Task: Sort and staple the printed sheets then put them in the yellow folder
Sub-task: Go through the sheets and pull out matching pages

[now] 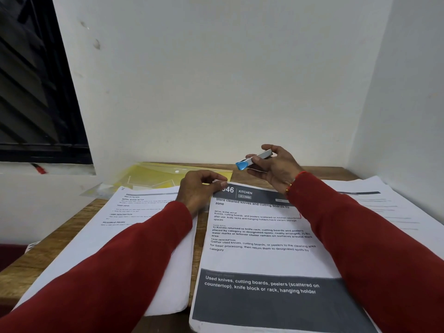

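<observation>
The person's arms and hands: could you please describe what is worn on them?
Both arms wear long, dark red sleeves reaching the wrists. The left hand is bare, with no visible jewellery. The right hand has a red thread and a bangle with gold and red beads at the wrist.

The right hand (276, 168) holds a blue stapler (253, 161) up. The left hand (200, 189) pinches the top corner of the middle paper stack (262, 248).

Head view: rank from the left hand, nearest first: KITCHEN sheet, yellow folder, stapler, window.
1. KITCHEN sheet: the left hand pinches its top left corner.
2. Yellow folder: just behind the hand, against the wall.
3. Stapler: up to the right, in the right hand's grip.
4. Window: far left, off the table.
</observation>
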Demonstrator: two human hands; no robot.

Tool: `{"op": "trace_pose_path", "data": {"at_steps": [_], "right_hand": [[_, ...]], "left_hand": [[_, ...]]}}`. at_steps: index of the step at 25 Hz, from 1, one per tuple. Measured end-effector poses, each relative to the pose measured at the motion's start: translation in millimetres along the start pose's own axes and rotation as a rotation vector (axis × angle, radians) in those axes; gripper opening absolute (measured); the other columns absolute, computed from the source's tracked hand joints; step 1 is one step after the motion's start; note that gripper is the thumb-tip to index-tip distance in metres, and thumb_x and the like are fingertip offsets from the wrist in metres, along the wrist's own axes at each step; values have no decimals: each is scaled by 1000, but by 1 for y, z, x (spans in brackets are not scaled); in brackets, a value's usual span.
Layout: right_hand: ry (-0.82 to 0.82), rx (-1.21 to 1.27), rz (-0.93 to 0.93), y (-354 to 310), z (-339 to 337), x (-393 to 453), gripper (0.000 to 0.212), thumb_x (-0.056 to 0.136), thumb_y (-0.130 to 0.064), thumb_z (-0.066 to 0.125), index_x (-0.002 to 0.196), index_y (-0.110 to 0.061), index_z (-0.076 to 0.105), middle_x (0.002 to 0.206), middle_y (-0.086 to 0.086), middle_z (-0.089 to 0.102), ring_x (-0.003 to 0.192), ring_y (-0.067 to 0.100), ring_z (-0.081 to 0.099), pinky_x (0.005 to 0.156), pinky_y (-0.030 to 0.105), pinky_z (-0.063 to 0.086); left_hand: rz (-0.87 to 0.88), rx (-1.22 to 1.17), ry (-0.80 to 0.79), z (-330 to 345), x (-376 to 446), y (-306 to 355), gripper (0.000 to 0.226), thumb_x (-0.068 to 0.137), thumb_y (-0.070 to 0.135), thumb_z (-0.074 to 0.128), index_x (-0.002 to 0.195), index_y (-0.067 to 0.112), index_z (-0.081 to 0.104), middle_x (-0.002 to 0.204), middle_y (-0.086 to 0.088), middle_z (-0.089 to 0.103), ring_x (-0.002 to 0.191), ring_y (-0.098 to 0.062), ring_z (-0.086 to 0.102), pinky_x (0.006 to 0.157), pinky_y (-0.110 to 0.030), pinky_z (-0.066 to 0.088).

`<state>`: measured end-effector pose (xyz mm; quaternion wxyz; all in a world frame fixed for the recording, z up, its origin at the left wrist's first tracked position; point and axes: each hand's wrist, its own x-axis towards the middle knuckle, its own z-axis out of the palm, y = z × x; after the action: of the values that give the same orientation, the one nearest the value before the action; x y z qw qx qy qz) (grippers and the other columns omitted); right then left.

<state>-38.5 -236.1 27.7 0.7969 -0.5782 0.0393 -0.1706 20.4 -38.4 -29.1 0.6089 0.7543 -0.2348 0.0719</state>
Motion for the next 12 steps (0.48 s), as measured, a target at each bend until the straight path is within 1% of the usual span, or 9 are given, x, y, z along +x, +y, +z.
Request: {"op": "trace_pose_path", "data": {"at_steps": [4,7,10,12], "right_hand": [[-1,31,35,0,0,1,45,96,10,47,131,-16,36,104,19,64,90,39,61,90,54,52],[-51,-34,-14,2,0,-2,45,94,12,50,131,-10,35,101,19,65,94,39,62,95,58,49],[-141,-212,-46,4,5,-5,37,89,15,56,120,-1,44,97,19,68,88,34,67,94,51,53],[-190,-309,-50,6,9,-7,29,86,16,58,111,0,52,99,19,69,84,31,68,92,43,55]], "left_hand": [[20,16,-9,-1,1,-1,9,76,19,84,77,27,79,86,-6,75,83,-13,67,79,-25,50],[21,13,-6,-1,0,1,10,76,18,84,77,26,79,85,-8,74,80,-11,65,79,-25,50],[8,-3,12,0,0,2,9,76,16,84,78,24,79,76,1,71,76,-9,64,75,-23,49],[-1,-12,21,0,-1,2,8,75,17,85,78,22,79,75,2,72,73,-10,65,75,-27,52]]}}
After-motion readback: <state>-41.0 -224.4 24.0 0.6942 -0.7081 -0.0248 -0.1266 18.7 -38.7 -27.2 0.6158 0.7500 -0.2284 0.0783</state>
